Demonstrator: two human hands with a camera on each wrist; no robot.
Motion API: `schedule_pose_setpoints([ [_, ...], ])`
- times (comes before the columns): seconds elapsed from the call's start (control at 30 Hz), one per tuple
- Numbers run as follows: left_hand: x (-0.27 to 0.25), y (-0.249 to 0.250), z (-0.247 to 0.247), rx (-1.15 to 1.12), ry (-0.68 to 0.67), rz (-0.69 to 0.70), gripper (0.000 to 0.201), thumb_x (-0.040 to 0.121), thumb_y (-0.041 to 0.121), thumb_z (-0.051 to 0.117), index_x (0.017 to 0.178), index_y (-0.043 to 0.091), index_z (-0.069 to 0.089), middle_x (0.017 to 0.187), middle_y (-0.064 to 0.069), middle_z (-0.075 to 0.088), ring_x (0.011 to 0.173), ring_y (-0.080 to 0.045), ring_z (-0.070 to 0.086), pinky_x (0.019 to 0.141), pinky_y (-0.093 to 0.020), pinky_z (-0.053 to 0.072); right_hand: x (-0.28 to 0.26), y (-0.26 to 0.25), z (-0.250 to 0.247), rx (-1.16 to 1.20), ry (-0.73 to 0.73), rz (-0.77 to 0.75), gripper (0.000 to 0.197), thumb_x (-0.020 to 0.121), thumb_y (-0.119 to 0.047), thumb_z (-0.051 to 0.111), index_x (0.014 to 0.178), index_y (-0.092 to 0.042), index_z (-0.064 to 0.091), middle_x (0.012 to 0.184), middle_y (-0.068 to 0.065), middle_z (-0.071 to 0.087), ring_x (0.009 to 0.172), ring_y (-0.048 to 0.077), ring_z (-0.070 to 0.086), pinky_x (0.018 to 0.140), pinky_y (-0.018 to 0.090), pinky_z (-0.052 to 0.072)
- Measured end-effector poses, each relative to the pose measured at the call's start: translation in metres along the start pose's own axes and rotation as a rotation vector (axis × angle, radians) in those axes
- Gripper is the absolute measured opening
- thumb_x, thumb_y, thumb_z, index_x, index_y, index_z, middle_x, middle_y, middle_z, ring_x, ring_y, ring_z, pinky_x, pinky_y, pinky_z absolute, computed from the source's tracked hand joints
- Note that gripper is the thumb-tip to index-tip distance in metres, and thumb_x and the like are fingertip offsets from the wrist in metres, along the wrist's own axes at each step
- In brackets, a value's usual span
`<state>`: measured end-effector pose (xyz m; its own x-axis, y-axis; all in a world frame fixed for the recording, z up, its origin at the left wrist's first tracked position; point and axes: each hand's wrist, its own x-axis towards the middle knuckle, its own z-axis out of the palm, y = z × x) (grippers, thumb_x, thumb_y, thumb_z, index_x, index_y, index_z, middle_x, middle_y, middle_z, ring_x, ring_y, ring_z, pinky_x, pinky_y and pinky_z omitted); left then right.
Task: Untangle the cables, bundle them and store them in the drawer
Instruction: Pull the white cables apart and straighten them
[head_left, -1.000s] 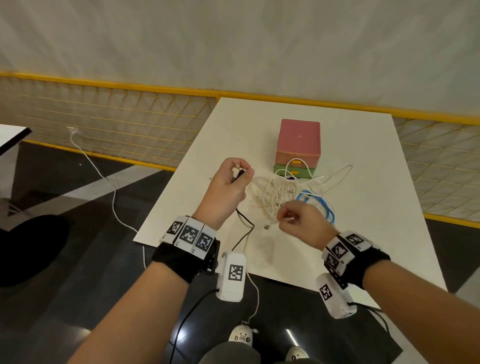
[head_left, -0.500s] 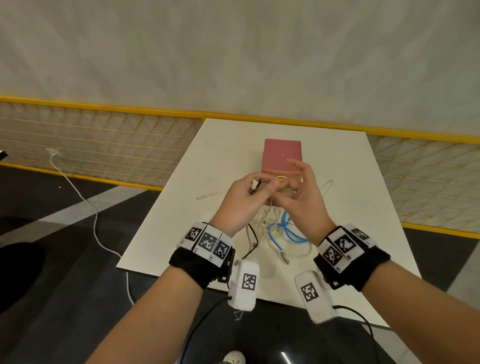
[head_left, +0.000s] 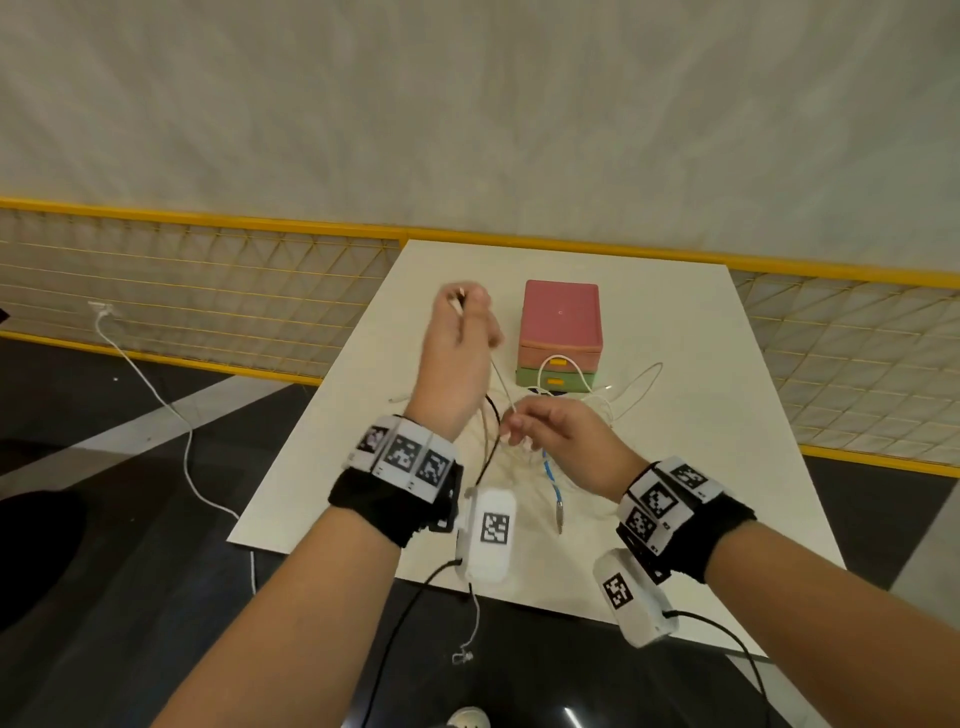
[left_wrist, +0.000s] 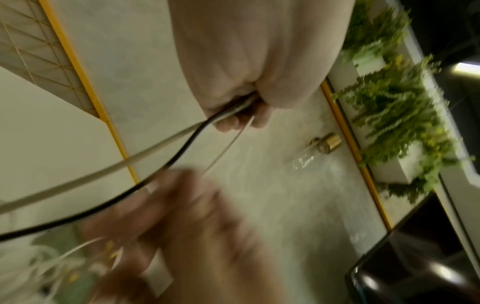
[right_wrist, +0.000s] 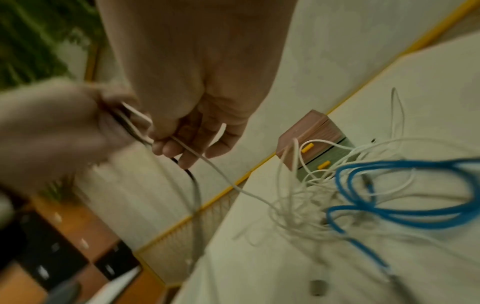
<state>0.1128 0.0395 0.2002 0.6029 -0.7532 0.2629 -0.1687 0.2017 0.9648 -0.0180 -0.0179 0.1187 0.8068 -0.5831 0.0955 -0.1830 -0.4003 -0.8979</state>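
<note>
Left hand (head_left: 457, 343) grip raised, clamping white and black cable ends. Right hand (head_left: 558, 436) grip below it pinches white cable (right_wrist: 221, 174). Beyond grips, tangle (right_wrist: 324, 197) on counter (head_left: 675, 322); nothing bundled, drawer box (head_left: 561, 332) closed.

Yellow-railed mesh fence (head_left: 208, 270); green plants (left_wrist: 394, 115)

The drawer box (head_left: 561, 332) stands mid-desk, its front draped by white cable loops (head_left: 563, 371), so a straight reach to the handles meets wire. The tangle (right_wrist: 311, 201) with the blue cable (right_wrist: 405, 209) fills the desk (head_left: 701, 415) before it. The far left strip and the right side look bare, though blur may hide thin strands.
</note>
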Motion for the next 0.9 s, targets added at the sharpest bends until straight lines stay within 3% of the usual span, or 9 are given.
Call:
schedule_pose_setpoints([
  [0.13, 0.019, 0.028, -0.02, -0.288, 0.028, 0.008, 0.021, 0.105, 0.019, 0.035, 0.085, 0.02, 0.043, 0.056, 0.01, 0.036, 0.044, -0.007, 0.03, 0.038, -0.02, 0.032, -0.004, 0.036, -0.005, 0.094, 0.022, 0.18, 0.025, 0.098, -0.016, 0.045, 0.088, -0.017, 0.067, 0.087, 0.009, 0.064, 0.082, 0.016, 0.06, 0.07, 0.027, 0.057],
  [0.23, 0.01, 0.026, -0.025, -0.086, -0.147, -0.009, 0.009, 0.097, 0.022, 0.056, 0.089, 0.022, 0.051, 0.056, 0.013, 0.042, 0.039, -0.015, 0.032, 0.034, -0.025, 0.029, 0.004, 0.034, -0.02, 0.196, 0.2, 0.207, 0.024, 0.098, -0.013, 0.045, 0.088, -0.005, 0.065, 0.069, 0.006, 0.053, 0.064, 0.015, 0.055, 0.069, 0.033, 0.061],
  [0.3, 0.0, 0.016, -0.017, 0.172, -0.278, -0.04, 0.017, 0.091, 0.025, 0.065, 0.106, 0.021, 0.059, 0.073, 0.006, 0.058, 0.063, -0.036, 0.051, 0.054, -0.042, 0.045, 0.012, 0.024, -0.029, 0.179, 0.258, 0.142, 0.022, 0.097, -0.013, 0.046, 0.092, -0.003, 0.066, 0.063, -0.001, 0.052, 0.059, 0.008, 0.053, 0.07, 0.037, 0.061],
  [0.37, -0.008, 0.001, -0.005, 0.332, -0.371, -0.11, 0.031, 0.091, 0.028, 0.064, 0.12, 0.02, 0.058, 0.104, 0.001, 0.064, 0.091, -0.023, 0.06, 0.072, -0.026, 0.047, 0.022, 0.011, -0.036, 0.146, 0.255, 0.058, 0.021, 0.096, -0.013, 0.048, 0.099, -0.004, 0.067, 0.077, -0.003, 0.066, 0.072, 0.011, 0.061, 0.066, 0.033, 0.06],
  [0.43, -0.01, -0.011, 0.005, 0.479, -0.416, -0.153, 0.023, 0.093, 0.032, 0.061, 0.11, 0.017, 0.06, 0.095, 0.009, 0.061, 0.087, -0.01, 0.057, 0.065, -0.007, 0.04, 0.029, -0.001, -0.041, 0.097, 0.229, -0.029, 0.021, 0.096, -0.013, 0.048, 0.1, -0.006, 0.068, 0.095, 0.014, 0.069, 0.08, 0.019, 0.063, 0.062, 0.025, 0.057],
  [0.53, 0.0, -0.01, 0.004, 0.51, -0.339, -0.144, 0.021, 0.096, 0.036, 0.055, 0.081, 0.022, 0.058, 0.064, 0.01, 0.053, 0.055, -0.006, 0.043, 0.049, -0.019, 0.032, 0.029, -0.006, -0.044, 0.079, 0.209, -0.077, 0.021, 0.097, -0.014, 0.046, 0.09, -0.015, 0.066, 0.077, 0.007, 0.063, 0.068, 0.022, 0.059, 0.06, 0.022, 0.055],
  [0.7, 0.027, 0.008, -0.014, 0.229, 0.074, -0.044, 0.028, 0.096, 0.033, 0.054, 0.07, 0.025, 0.053, 0.065, 0.012, 0.056, 0.047, -0.008, 0.037, 0.052, -0.029, 0.034, 0.014, 0.021, -0.041, 0.098, 0.159, 0.06, 0.028, 0.1, -0.016, 0.041, 0.081, -0.009, 0.061, 0.064, -0.003, 0.04, 0.056, 0.011, 0.049, 0.068, 0.037, 0.059],
  [0.83, 0.028, 0.005, -0.017, 0.363, 0.109, 0.045, 0.011, 0.099, 0.023, 0.05, 0.105, 0.022, 0.058, 0.083, 0.02, 0.054, 0.067, 0.003, 0.053, 0.07, -0.026, 0.046, 0.014, 0.025, -0.044, 0.011, 0.203, 0.089, 0.029, 0.099, -0.019, 0.042, 0.077, -0.019, 0.06, 0.075, 0.0, 0.052, 0.064, 0.016, 0.062, 0.063, 0.017, 0.049],
  [0.9, 0.019, -0.001, -0.009, 0.483, -0.047, 0.135, 0.038, 0.099, 0.022, 0.048, 0.137, 0.027, 0.044, 0.092, 0.009, 0.062, 0.072, -0.009, 0.06, 0.07, -0.025, 0.048, 0.018, 0.018, -0.047, -0.059, 0.195, 0.044, 0.028, 0.099, -0.02, 0.042, 0.079, -0.018, 0.061, 0.082, -0.002, 0.059, 0.063, 0.004, 0.064, 0.061, 0.011, 0.045],
])
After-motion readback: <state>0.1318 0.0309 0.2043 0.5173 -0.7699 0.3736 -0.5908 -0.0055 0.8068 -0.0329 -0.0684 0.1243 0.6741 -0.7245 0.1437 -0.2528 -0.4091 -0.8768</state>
